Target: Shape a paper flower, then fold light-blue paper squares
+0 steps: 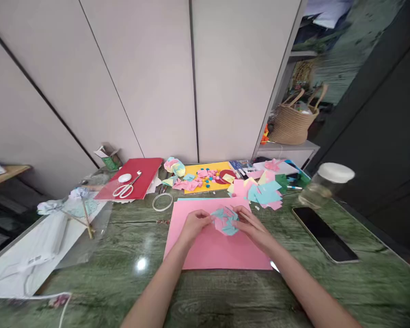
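Between my two hands is a round, layered paper piece (224, 223) in pink and light blue, perhaps a folded flower; its exact kind is unclear. My left hand (195, 225) pinches its left edge with the fingertips. On the other side, my right hand (252, 228) grips the right edge between thumb and fingers. Both hands are over a large pink sheet (222, 253) lying on the green table, with a light blue edge showing behind it.
Loose pink, blue and yellow paper pieces (264, 191) lie behind my right hand. Scissors (126, 187) rest on a red sheet (146, 175) at the back left. A tape roll (162, 202), a phone (323, 232), a lidded jar (324, 187) and a glue gun (49, 241) stand or lie around.
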Available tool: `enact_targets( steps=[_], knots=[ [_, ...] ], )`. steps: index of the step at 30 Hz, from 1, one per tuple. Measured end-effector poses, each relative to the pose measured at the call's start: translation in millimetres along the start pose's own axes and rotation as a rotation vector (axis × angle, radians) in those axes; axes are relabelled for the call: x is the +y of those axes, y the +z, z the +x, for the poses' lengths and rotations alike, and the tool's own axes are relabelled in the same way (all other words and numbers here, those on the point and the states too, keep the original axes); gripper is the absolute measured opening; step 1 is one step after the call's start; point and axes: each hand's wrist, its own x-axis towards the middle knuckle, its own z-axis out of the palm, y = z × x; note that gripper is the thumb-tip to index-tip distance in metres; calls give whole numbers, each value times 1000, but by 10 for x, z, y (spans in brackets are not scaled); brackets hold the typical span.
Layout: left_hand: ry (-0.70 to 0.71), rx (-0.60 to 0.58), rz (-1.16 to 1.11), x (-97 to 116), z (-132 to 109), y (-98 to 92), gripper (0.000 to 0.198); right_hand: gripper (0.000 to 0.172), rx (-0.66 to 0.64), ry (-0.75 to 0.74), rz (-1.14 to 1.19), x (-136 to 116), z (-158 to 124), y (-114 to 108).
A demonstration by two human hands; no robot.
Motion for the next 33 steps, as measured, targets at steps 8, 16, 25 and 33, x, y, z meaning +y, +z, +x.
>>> enact_targets(
  steps=[8,16,25,33],
  knots=[
    [-8,5,-35,66,-25,22,31,24,20,23,-19,-23,2,13],
    [10,24,17,31,-2,22,29,25,29,31,-31,-47,-4,28],
    [84,26,121,-69,38,4,26,24,7,38,-42,-61,-9,37],
    [136,42,208,-113,55,-8,25,22,-1,32,-16,-20,-3,45]
  ],
)
